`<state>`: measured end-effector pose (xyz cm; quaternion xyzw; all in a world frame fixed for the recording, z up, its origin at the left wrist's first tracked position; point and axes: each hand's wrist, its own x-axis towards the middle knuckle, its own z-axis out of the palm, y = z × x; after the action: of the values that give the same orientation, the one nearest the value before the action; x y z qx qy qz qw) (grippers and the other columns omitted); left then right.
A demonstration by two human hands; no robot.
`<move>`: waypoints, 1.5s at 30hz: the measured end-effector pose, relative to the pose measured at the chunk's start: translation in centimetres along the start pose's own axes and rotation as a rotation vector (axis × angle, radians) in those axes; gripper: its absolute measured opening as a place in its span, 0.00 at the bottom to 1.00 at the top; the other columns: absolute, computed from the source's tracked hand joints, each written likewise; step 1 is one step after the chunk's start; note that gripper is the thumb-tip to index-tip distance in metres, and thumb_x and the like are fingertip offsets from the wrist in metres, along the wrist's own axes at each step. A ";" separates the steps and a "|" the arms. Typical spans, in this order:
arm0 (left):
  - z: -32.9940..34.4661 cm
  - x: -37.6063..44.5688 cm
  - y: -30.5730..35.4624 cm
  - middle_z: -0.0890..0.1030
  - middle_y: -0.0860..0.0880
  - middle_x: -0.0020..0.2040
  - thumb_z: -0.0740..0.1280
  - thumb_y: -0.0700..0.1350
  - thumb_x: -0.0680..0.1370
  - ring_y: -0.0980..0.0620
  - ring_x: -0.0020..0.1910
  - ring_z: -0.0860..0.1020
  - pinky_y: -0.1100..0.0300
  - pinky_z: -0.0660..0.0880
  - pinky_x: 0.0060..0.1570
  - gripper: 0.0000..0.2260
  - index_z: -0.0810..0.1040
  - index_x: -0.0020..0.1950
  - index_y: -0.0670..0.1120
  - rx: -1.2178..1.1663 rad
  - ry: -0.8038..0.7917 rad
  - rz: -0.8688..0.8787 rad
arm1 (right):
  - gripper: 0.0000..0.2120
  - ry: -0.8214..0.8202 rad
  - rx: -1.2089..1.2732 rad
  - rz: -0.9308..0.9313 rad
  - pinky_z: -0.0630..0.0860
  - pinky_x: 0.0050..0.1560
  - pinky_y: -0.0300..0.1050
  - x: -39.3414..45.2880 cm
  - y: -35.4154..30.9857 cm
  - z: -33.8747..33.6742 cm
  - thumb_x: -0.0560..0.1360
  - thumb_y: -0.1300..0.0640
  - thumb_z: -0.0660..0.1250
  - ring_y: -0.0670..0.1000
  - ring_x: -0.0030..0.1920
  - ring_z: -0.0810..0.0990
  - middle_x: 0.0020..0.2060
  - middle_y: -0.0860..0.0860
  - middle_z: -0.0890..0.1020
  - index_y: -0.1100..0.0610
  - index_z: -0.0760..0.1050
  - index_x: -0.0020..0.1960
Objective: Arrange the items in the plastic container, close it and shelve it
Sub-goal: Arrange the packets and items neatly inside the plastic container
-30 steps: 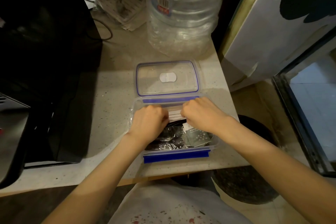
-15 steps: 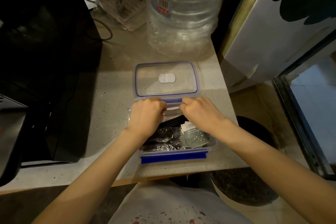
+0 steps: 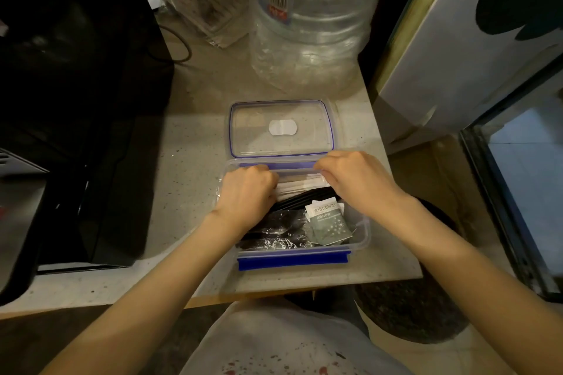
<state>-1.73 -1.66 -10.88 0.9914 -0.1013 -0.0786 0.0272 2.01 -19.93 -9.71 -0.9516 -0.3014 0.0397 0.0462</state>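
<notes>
Plastic container [image 3: 362,240] sits open near the counter's [image 3: 189,161] front edge, long axis left-right. Your left hand [image 3: 246,192] and right hand [image 3: 356,179], fingers curled knuckles-up, press on white paper strips [image 3: 300,184] at its far wall. Clear blue-trimmed lid [image 3: 281,129] lies flat behind, touching.

container [image 3: 362,240] on counter [image 3: 195,167] | lid [image 3: 280,129] behind it | bottle [image 3: 310,18] behind lid | sachet [image 3: 330,224] in container, right

Bare forearms, white top [image 3: 283,344] with red specks
</notes>
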 end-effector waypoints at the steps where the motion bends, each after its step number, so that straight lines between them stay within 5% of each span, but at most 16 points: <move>1: 0.0 0.1 0.0 0.81 0.45 0.53 0.63 0.46 0.75 0.41 0.51 0.79 0.53 0.75 0.44 0.09 0.79 0.52 0.45 -0.004 -0.002 -0.004 | 0.13 -0.022 -0.025 0.014 0.81 0.45 0.51 0.1 0.1 -0.1 0.72 0.69 0.66 0.55 0.44 0.83 0.45 0.54 0.84 0.57 0.80 0.53; 9: -0.1 -0.2 -0.1 0.80 0.46 0.55 0.62 0.43 0.76 0.43 0.52 0.79 0.54 0.74 0.43 0.09 0.78 0.54 0.45 -0.023 0.008 0.015 | 0.14 -0.204 -0.197 0.006 0.77 0.44 0.48 0.4 -1.7 0.2 0.71 0.72 0.64 0.57 0.47 0.81 0.48 0.57 0.81 0.61 0.77 0.54; 19: -0.2 -0.5 0.2 0.80 0.46 0.54 0.62 0.40 0.76 0.44 0.52 0.79 0.55 0.71 0.41 0.08 0.79 0.52 0.45 0.067 0.020 -0.001 | 0.14 -0.225 -0.145 -0.042 0.76 0.44 0.45 0.6 -1.4 0.0 0.71 0.73 0.63 0.56 0.46 0.80 0.48 0.56 0.80 0.62 0.76 0.55; 23: -0.7 -0.7 0.7 0.80 0.46 0.53 0.64 0.46 0.76 0.45 0.51 0.79 0.54 0.75 0.45 0.09 0.82 0.51 0.46 -0.157 0.045 0.047 | 0.15 -0.144 -0.002 -0.027 0.79 0.52 0.47 -0.6 -0.3 -2.2 0.76 0.66 0.64 0.52 0.51 0.81 0.54 0.53 0.82 0.56 0.77 0.60; 28: -0.9 -0.2 2.5 0.83 0.48 0.50 0.73 0.50 0.71 0.55 0.42 0.78 0.60 0.79 0.47 0.20 0.77 0.60 0.46 -0.560 -0.187 0.144 | 0.11 -0.031 0.020 -0.051 0.68 0.38 0.40 -3.6 0.7 -4.8 0.74 0.53 0.67 0.48 0.50 0.75 0.48 0.48 0.84 0.52 0.80 0.56; 33: -1.0 -0.4 3.4 0.83 0.47 0.48 0.75 0.49 0.68 0.53 0.42 0.78 0.59 0.78 0.48 0.26 0.74 0.63 0.43 -0.601 -0.330 0.086 | 0.21 -0.251 -0.026 0.025 0.67 0.52 0.43 -4.6 -0.2 -3.1 0.74 0.40 0.61 0.47 0.56 0.68 0.56 0.45 0.79 0.51 0.75 0.62; 39: -0.9 -1.2 4.5 0.79 0.50 0.43 0.71 0.50 0.72 0.56 0.39 0.77 0.65 0.75 0.40 0.26 0.70 0.66 0.43 -0.774 -0.386 -0.064 | 0.19 -0.276 -0.033 0.082 0.62 0.65 0.50 -5.6 -1.0 -2.4 0.75 0.42 0.60 0.51 0.65 0.62 0.64 0.48 0.72 0.54 0.78 0.56; 45: -1.2 -1.9 4.7 0.82 0.47 0.44 0.69 0.46 0.74 0.53 0.40 0.81 0.60 0.79 0.43 0.24 0.67 0.68 0.45 -0.966 -0.430 -0.122 | 0.19 -0.325 0.054 0.122 0.57 0.71 0.52 -5.7 -0.9 -2.4 0.72 0.41 0.64 0.53 0.71 0.54 0.71 0.48 0.64 0.52 0.78 0.56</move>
<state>-4.32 -5.87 -9.10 0.8316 0.0012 -0.3192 0.4545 -2.90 -22.68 -6.91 -0.9476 -0.2453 0.2037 0.0202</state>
